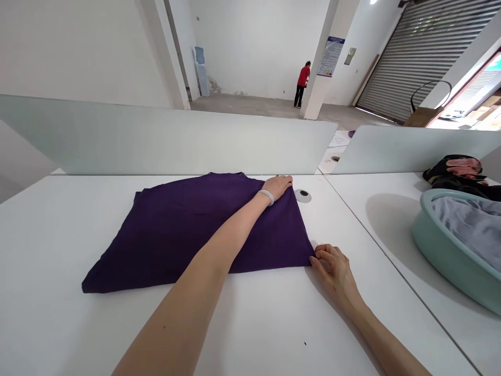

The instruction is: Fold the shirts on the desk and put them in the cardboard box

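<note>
A folded dark purple garment point(164, 235) lies flat on the white desk point(50, 245). My right hand point(332, 271) pinches its near right corner between thumb and fingers. My left hand point(277, 188), with a pale bangle point(266, 197) on the wrist, lies at the far right corner, and my left forearm crosses over the cloth. The fingertips of my left hand are hidden, so I cannot tell whether they grip the fabric.
A round cable grommet point(302, 196) sits in the desk just beyond my left hand. To the right, a pale teal basin point(438, 256) holds grey cloth, with dark patterned fabric point(456, 175) behind it. A frosted partition point(156, 141) stands along the far edge. A person in red point(301, 83) stands far off.
</note>
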The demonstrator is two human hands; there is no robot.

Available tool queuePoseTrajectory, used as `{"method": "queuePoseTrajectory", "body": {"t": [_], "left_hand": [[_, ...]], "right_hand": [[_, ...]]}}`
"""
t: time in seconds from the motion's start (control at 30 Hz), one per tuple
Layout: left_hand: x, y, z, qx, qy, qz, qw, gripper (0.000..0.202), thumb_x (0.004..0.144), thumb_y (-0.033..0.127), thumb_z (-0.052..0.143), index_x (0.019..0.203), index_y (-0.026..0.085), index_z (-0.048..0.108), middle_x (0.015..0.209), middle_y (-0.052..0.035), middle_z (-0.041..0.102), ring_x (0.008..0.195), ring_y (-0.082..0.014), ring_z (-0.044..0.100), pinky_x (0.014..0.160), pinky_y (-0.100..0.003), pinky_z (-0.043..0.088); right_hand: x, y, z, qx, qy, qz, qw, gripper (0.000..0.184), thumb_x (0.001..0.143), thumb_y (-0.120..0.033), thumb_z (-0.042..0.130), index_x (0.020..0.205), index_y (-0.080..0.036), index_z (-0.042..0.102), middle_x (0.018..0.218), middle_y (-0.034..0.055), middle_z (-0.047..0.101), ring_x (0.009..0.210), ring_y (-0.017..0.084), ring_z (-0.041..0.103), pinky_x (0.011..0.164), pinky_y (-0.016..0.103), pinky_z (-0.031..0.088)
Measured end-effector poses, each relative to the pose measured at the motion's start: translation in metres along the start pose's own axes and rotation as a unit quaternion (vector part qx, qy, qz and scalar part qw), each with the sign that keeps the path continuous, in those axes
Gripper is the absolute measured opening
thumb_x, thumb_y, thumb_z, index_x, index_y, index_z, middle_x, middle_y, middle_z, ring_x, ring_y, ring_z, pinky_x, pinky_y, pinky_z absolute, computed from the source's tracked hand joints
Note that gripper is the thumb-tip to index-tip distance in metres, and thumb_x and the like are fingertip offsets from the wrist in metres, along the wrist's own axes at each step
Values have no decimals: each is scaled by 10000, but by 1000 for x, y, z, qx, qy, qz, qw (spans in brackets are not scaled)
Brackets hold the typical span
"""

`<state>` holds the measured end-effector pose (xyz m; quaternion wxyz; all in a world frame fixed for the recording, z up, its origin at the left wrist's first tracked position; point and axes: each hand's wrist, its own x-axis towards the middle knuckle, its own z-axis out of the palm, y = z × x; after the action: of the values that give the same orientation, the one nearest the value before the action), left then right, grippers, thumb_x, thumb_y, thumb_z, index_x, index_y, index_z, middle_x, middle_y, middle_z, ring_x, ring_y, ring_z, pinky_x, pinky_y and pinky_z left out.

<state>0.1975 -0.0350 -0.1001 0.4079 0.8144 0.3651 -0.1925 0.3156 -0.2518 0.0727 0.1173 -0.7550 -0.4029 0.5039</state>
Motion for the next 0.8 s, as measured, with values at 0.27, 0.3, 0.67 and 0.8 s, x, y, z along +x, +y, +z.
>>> {"method": "queuePoseTrajectory", "body": {"t": [0.27, 0.3, 0.67, 0.8], "left_hand": [[-2, -1, 19, 79, -42, 12, 996, 278, 978, 343, 370, 1123, 177, 539, 1131, -103, 614, 999, -251, 565, 814, -346, 416], [-2, -2, 20, 78, -39, 11, 996, 267, 971, 345, 394, 1121, 175, 535, 1131, -103, 609, 998, -247, 561, 820, -343, 413], [-22, 8, -14, 125, -25, 84, 988, 388, 962, 261, 392, 1326, 136, 441, 1421, -106, 439, 1388, -245, 235, 1117, -399, 194], [-70, -10, -64, 132, -79, -6, 988, 510, 982, 372, 288, 1418, 114, 345, 1522, -114, 304, 1434, -274, 133, 1134, -481, 180]], "right_hand": [[-2, 5, 1, -36, -8, -6, 999, 142, 819, -343, 521, 719, -245, 508, 839, 40, 602, 796, 228, 542, 842, 491, 419], [-3, 5, 2, -22, 5, -11, 1000, 82, 817, -335, 526, 811, -256, 544, 923, 52, 612, 849, 237, 553, 839, 484, 438], [-3, 8, 4, 46, -5, -141, 989, 216, 899, -244, 487, 1022, -264, 664, 1134, 60, 639, 1102, 252, 531, 869, 471, 533], [-4, 11, 6, 46, -7, -140, 989, 228, 904, -252, 479, 1024, -237, 672, 1147, 64, 634, 1093, 241, 543, 816, 427, 560]]}}
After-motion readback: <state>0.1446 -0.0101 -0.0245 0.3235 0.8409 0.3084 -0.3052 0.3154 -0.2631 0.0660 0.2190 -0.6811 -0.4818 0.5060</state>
